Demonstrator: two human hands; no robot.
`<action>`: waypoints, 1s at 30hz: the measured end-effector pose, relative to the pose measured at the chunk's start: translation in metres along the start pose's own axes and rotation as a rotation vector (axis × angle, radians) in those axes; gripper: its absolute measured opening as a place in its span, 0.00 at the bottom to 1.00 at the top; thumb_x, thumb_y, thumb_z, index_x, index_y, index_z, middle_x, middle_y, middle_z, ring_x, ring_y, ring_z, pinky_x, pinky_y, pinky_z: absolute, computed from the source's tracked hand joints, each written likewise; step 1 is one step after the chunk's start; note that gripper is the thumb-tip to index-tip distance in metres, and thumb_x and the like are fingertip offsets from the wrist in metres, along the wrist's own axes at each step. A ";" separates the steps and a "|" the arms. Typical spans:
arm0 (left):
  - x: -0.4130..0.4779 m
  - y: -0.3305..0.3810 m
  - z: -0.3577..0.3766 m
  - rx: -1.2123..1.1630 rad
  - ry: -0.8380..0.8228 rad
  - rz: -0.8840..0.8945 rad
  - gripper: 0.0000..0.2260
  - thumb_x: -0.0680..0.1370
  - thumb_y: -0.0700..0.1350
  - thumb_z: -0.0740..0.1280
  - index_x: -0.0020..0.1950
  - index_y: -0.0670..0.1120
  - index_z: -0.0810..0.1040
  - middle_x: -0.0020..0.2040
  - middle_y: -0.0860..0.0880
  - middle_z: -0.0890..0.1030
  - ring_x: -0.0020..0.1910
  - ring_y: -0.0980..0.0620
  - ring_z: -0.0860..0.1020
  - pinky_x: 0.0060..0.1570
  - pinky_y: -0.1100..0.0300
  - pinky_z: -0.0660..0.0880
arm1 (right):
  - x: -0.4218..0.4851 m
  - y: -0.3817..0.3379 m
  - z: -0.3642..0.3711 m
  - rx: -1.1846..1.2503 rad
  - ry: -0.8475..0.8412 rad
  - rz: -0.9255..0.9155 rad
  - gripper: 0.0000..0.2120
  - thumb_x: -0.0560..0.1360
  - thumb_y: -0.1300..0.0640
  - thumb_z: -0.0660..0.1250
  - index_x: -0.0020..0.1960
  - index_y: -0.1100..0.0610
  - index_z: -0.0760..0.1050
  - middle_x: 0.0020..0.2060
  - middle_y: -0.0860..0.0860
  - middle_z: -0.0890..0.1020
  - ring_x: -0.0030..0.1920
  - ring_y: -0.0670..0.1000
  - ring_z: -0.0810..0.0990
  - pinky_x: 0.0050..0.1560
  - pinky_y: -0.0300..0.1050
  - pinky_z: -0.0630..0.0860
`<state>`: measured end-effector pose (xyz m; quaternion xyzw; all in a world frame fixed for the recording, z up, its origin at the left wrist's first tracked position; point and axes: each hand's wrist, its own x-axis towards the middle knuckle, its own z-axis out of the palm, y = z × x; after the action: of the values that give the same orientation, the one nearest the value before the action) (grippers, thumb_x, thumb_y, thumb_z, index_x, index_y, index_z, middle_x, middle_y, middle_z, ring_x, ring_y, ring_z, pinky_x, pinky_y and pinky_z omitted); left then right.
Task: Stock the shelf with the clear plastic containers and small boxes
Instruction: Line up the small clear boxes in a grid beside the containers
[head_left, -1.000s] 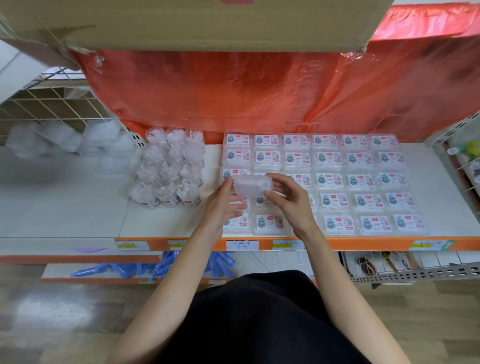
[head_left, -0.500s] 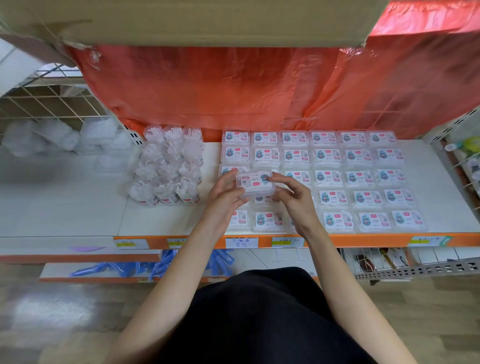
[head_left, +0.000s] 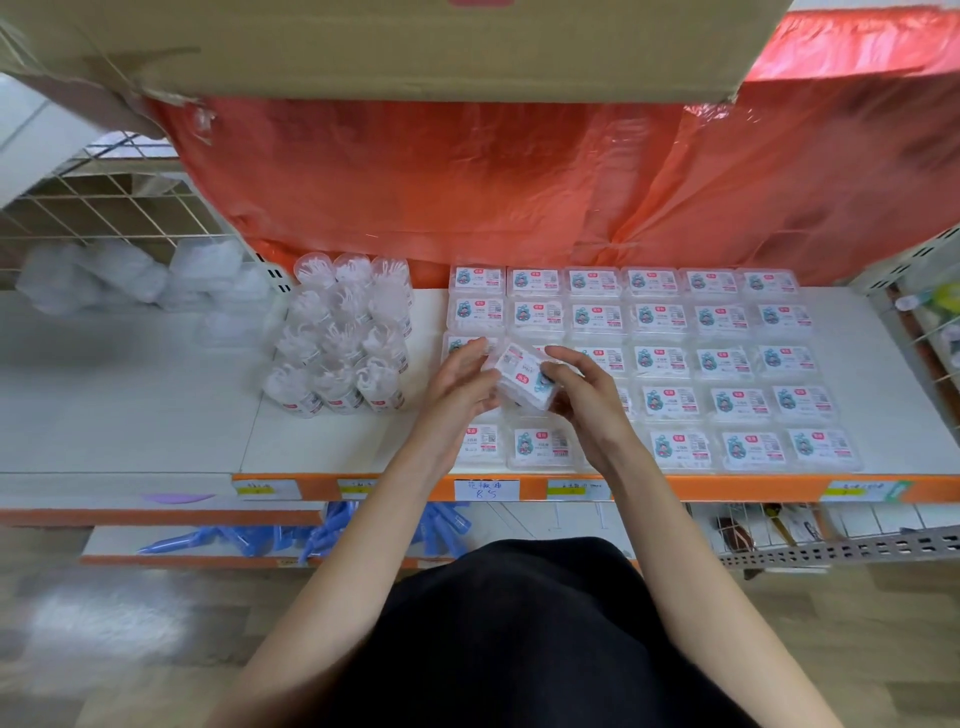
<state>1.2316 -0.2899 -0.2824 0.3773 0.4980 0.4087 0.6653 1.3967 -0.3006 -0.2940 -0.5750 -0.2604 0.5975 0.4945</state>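
At the far left of the frame, soft clear plastic packs are lying blurred at the back of the white shelf, in front of a wire grid. Just right of them, a cluster of round clear plastic containers is standing upright in tight rows. Low in the frame beneath, blue items are lying on a lower shelf.

At the middle, the left hand is gripping the left end of a small labelled box with lightly bent fingers. The box is sitting tilted, with its label turned askew, just above the left columns of boxes. The right hand is curling its fingers round the box's right end, so both hands are holding it.

Spreading to the right, a grid of matching small boxes is lying flat, label up, filling the shelf. Behind it all an orange plastic sheet is hanging, with a cardboard carton across the top of the frame.
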 end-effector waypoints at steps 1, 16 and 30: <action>0.000 -0.001 0.001 -0.004 0.017 -0.005 0.15 0.78 0.41 0.68 0.64 0.52 0.75 0.58 0.51 0.81 0.57 0.50 0.81 0.57 0.55 0.77 | 0.000 0.000 0.000 0.033 0.008 0.012 0.13 0.77 0.64 0.67 0.61 0.57 0.76 0.41 0.54 0.82 0.36 0.47 0.81 0.40 0.40 0.78; 0.013 -0.011 0.002 0.229 0.068 -0.025 0.12 0.83 0.40 0.60 0.61 0.50 0.79 0.55 0.52 0.80 0.46 0.57 0.76 0.43 0.65 0.73 | 0.000 0.006 -0.027 -0.739 -0.195 -0.442 0.39 0.63 0.56 0.82 0.69 0.43 0.69 0.64 0.41 0.70 0.60 0.38 0.71 0.57 0.30 0.69; 0.018 -0.019 0.003 0.551 0.098 0.150 0.13 0.82 0.44 0.61 0.67 0.47 0.74 0.55 0.51 0.80 0.49 0.56 0.78 0.47 0.69 0.72 | 0.009 0.007 -0.035 -0.756 -0.095 -0.502 0.20 0.64 0.57 0.82 0.52 0.50 0.78 0.55 0.40 0.78 0.48 0.39 0.74 0.42 0.27 0.67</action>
<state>1.2412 -0.2809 -0.3055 0.5596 0.5924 0.3238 0.4808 1.4292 -0.3039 -0.3115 -0.6061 -0.6140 0.3478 0.3669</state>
